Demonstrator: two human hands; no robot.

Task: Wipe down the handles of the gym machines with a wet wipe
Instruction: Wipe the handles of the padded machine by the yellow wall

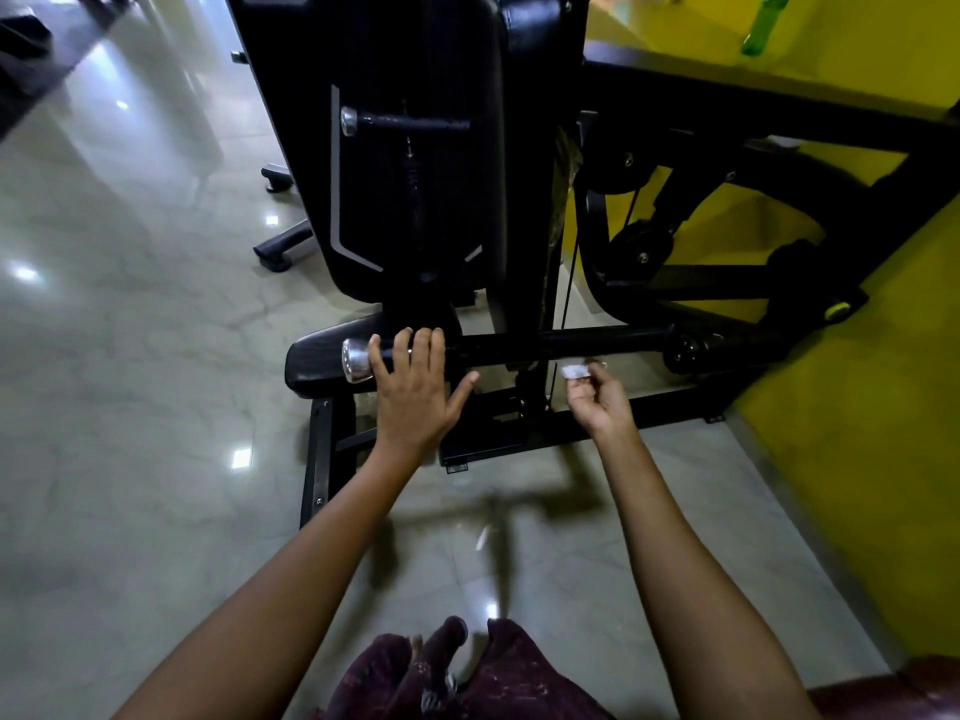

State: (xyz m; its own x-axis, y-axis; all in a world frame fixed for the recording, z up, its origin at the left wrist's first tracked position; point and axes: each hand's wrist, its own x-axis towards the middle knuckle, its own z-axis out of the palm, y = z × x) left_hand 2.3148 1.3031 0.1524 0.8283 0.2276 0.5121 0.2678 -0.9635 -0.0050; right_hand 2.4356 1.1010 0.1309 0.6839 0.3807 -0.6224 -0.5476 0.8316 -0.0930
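Left hand (pixel 413 387) is laid open-fingered on black chrome-capped machine handle (pixel 519 349); small white wet wipe (pixel 575 371) is pinched in right hand (pixel 597 400), handle seemingly not yet wiped.

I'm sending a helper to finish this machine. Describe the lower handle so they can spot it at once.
Start at the big black gym machine against the yellow wall. Below its upright back pad, a black bar runs across, level with the seat. That bar is the lower handle, with the left hand over its left end; unlike the shorter handle higher up, it spans nearly the whole frame.
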